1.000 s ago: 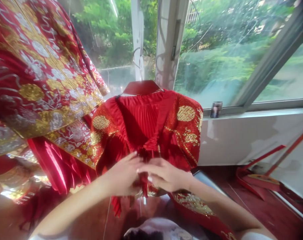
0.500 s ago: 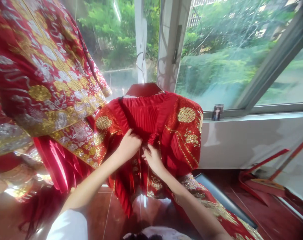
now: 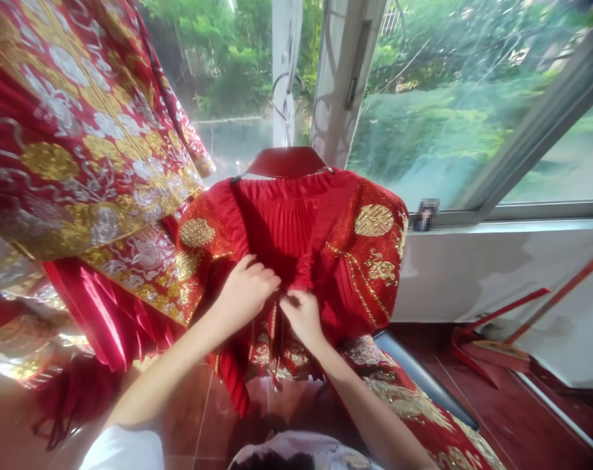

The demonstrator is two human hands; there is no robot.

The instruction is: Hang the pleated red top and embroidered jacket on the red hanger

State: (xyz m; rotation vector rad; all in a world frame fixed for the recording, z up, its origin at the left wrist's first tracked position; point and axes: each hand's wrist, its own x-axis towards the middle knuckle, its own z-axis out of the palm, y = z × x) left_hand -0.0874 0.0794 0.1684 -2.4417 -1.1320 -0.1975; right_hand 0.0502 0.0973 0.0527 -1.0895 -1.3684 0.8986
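A red jacket (image 3: 357, 261) with gold embroidery and a pleated lining hangs on a hanger (image 3: 282, 104) with a dark red collar-shaped top. My left hand (image 3: 250, 287) is closed on the left edge of its front opening, fingers curled over the cloth. At the other edge, slightly lower, my right hand (image 3: 303, 316) pinches the gathered red trim between thumb and fingers. The two hands are close together but apart. Under them hang the jacket's lower front and a loose pleated red end. Part of the left edge is hidden behind my left hand.
To the left hangs another red garment (image 3: 100, 130) with gold and silver embroidery. Embroidered red cloth (image 3: 404, 391) lies at lower right beside a dark padded edge (image 3: 423, 372). A red dustpan (image 3: 501, 352) stands by the wall. Windows (image 3: 453, 130) are behind.
The view has shifted slightly, so the jacket appears a little larger and higher. My right hand has closed more tightly at the right edge; my left hand keeps its hold.
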